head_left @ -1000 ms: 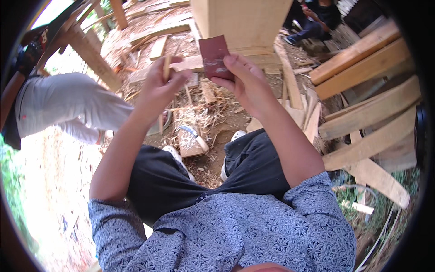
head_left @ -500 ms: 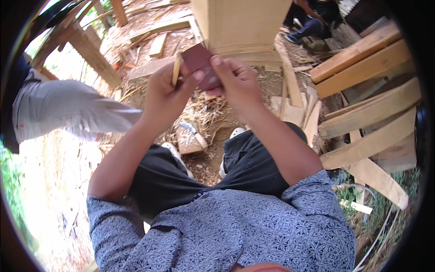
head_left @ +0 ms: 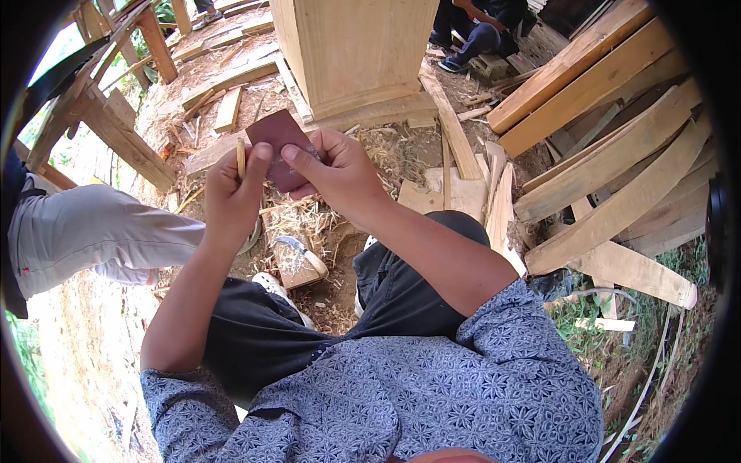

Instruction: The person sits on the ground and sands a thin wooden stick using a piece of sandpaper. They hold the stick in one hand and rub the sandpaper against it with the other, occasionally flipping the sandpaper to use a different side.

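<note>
Here, one maroon sheet point(head_left: 275, 133) (plus one stick point(head_left: 241, 157)) in two hands point(head_left: 229, 190) point(head_left: 344, 174).

A sickle point(head_left: 309, 256) with a curved blade and pale handle lies on a wood block point(head_left: 296, 276) among shavings point(head_left: 318, 217). Farther off stands a broad timber slab point(head_left: 359, 54). Squared beams point(head_left: 580, 69) lie above curved planks point(head_left: 617, 158) at right. A person in grey trousers point(head_left: 108, 225) is at left; a seated person in dark clothes point(head_left: 480, 40) is at upper right.

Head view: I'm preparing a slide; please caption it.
Bare hands hold a dark red sheet, the left also a thin tan stick, above shavings and a curved-bladed tool.
</note>
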A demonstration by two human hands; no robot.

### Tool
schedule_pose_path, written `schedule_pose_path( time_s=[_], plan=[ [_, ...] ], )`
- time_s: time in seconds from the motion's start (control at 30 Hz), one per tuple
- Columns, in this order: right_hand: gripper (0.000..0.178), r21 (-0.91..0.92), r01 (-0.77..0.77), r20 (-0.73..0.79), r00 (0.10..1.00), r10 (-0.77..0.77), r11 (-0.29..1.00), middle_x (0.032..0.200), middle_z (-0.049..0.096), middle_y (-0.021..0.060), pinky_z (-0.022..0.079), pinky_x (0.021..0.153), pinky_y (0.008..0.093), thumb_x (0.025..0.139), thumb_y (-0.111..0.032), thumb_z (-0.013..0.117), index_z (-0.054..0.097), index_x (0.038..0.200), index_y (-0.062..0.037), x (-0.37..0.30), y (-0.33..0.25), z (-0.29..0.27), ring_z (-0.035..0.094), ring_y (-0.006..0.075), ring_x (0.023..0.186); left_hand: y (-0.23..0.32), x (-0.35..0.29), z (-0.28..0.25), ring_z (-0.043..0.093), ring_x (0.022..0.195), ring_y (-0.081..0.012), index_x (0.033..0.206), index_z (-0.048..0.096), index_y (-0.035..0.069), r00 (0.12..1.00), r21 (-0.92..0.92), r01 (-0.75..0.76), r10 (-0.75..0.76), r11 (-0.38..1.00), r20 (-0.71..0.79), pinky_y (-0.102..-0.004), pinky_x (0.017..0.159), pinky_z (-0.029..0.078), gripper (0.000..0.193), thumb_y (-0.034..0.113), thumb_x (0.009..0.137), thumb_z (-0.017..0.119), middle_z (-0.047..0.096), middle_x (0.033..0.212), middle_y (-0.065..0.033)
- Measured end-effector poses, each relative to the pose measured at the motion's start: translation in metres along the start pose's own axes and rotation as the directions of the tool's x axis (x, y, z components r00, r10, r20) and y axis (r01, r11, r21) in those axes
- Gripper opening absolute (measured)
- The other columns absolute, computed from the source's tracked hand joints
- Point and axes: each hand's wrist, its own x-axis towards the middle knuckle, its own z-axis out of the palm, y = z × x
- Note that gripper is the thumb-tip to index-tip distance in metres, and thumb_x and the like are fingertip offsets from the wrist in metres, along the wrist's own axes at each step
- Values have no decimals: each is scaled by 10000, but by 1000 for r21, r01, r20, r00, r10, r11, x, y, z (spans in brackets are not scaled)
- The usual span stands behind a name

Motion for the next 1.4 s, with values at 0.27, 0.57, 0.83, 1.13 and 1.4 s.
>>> schedule_pose_path(
  time_s=[0.27, 0.57, 0.83, 1.13, 1.4],
  plan=[
    [560, 126, -183, 31, 983, 181, 975, 936, 680, 114, 616, 619, 280, 1023, -532, 443, 609, 1081, 0, 1, -15, -7, 713, 169, 808, -4, -5, -3, 328, 536, 16, 916, 609, 64, 987, 58, -21, 11, 998, 159, -198, 479, 232, 263, 293, 1037, 559, 449, 599, 92],
    [336, -79, 30, 48, 999, -26, 996, 839, 670, 9, 466, 622, 208, 945, -291, 702, 665, 1117, -4, 7, 10, 2, 580, 31, 718, -7, 7, -16, 457, 688, -62, 1140, 525, 67, 982, -389, 169, -122, 905, 143, -229, 588, 388, 302, 333, 1084, 393, 507, 878, 4],
    [320, -176, -32, 211, 975, 69, 984, 959, 674, 2, 501, 781, 232, 955, -244, 686, 663, 1179, -17, -7, 20, 10, 616, 62, 884, -1, 9, -18, 521, 1032, -102, 1197, 675, 11, 998, -64, 31, -28, 997, 49, -257, 952, 375, 360, 271, 1069, 462, 574, 1032, -19],
    [351, -74, -218, -17, 976, 217, 973, 880, 654, 0, 487, 566, 208, 1022, -335, 565, 680, 1202, -56, -12, 23, 19, 605, 45, 741, -2, 12, -21, 510, 981, -101, 1168, 699, 5, 996, -60, -75, 71, 995, -56, -274, 929, 372, 380, 298, 1065, 480, 580, 1059, -18],
    [284, -46, -9, -91, 996, 5, 999, 734, 628, -14, 418, 526, 216, 1021, -274, 564, 680, 1050, -16, -14, 12, 18, 543, 30, 605, 4, 12, -27, 521, 1012, -114, 1154, 704, 3, 968, 158, -197, 218, 968, -123, -280, 935, 386, 339, 259, 1055, 506, 585, 1067, -35]
  ],
)
